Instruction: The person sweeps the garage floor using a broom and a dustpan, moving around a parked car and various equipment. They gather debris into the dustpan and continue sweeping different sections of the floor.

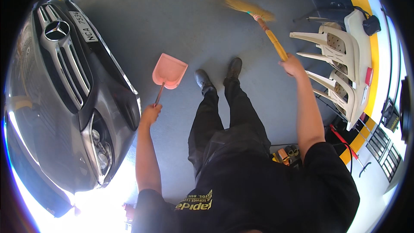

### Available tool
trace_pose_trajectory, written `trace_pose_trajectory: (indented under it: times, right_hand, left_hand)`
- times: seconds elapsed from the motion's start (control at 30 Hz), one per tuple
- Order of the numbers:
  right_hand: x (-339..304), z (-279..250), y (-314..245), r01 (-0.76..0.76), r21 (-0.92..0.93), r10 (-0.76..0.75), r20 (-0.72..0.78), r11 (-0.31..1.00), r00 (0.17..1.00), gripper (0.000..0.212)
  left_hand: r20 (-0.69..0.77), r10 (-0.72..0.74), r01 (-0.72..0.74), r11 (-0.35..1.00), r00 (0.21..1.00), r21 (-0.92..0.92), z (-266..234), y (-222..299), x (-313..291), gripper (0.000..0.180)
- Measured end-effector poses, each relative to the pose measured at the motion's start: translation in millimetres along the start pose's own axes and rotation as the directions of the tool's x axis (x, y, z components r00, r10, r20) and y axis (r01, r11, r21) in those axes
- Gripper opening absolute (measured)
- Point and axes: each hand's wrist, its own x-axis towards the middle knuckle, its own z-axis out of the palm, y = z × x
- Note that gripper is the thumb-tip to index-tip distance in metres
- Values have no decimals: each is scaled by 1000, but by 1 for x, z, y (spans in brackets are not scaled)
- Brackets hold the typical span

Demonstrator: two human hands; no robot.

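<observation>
My left hand (150,114) is closed round the thin handle of a pink dustpan (169,70), whose pan hangs ahead of the hand, left of my shoes. Whether the pan touches the floor I cannot tell. Out to the right, my right hand (293,65) grips the yellow handle of a broom (274,42). The broom's straw-coloured bristles fan out at the far end, slightly blurred, over the grey floor (194,21). Both of my arms are stretched forward and apart.
A dark grey car (64,82) stands close on the left, its front bumper near my left hand. Stacked cream plastic chairs (340,47) line the right wall, near my right arm. A red tool (343,140) and a tool pile (284,155) lie behind on the right.
</observation>
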Motion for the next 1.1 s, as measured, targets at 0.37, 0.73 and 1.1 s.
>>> trace_pose_trajectory:
  times: [0.37,0.73,1.1]
  right_hand:
    - [-63,245,-90,-6,-95,29,237,995,971,36]
    - [-160,183,-88,382,-175,-277,434,907,857,37]
    - [-180,28,0,178,24,-175,363,984,915,47]
  left_hand:
    - [113,-26,17,996,993,87,-41,72,40,43]
    - [39,3,-8,991,999,133,-5,74,31,53]
    - [-58,49,-44,995,997,91,25,-42,23,48]
